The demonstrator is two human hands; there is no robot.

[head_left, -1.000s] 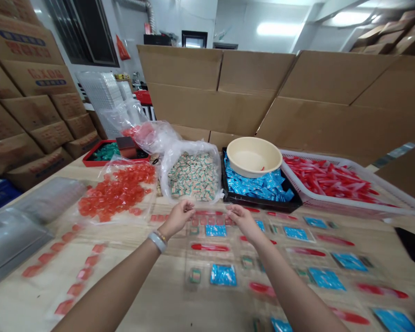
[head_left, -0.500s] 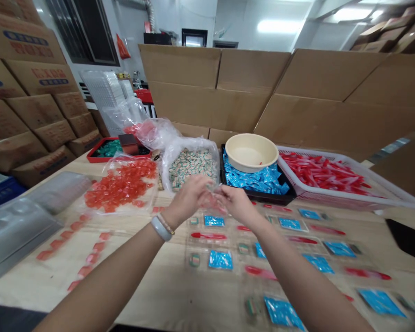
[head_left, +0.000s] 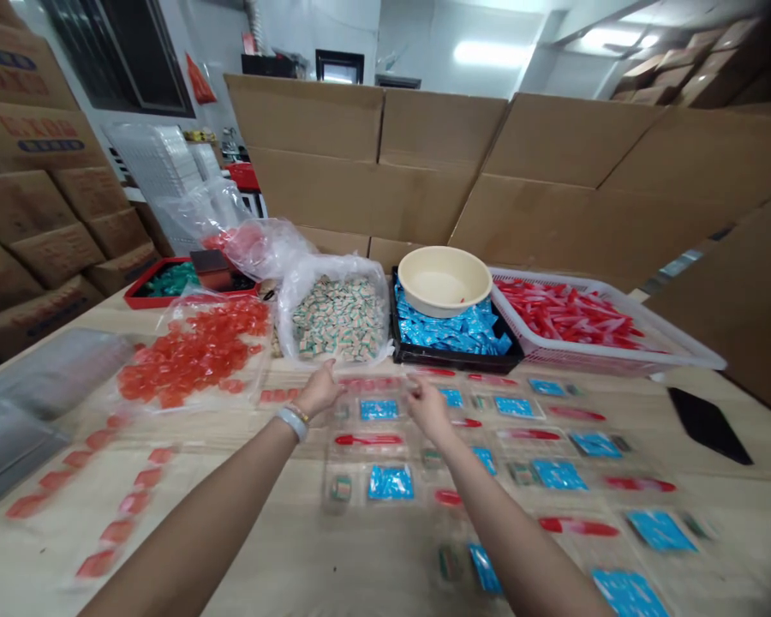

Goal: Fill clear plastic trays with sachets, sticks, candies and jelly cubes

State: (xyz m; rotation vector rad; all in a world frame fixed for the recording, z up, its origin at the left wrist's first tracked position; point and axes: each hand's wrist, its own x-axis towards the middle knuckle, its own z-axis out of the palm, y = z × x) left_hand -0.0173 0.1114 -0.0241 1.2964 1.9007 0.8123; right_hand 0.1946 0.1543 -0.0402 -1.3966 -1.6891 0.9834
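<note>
Between my two hands lies a row of small translucent red pieces, at the far edge of a clear tray that also holds a blue packet and a red plastic stick. At the row's left end is my left hand, thumb against it and index finger pointing away. My right hand is closed at the right end, fingers curled in. The fingertips are slightly blurred. More clear trays with blue packets, red sticks and small green-and-beige pieces stand to the right and nearer me.
Along the back are a red heap, a bag of green-and-beige pieces, a cream basin on blue packets in a black crate, and a white basket of red sticks. Cardboard stands behind. A black flat object lies right.
Both hands have come down toward the tray and moved apart, with the red row now visible between them. The camera view has shifted to the right.
</note>
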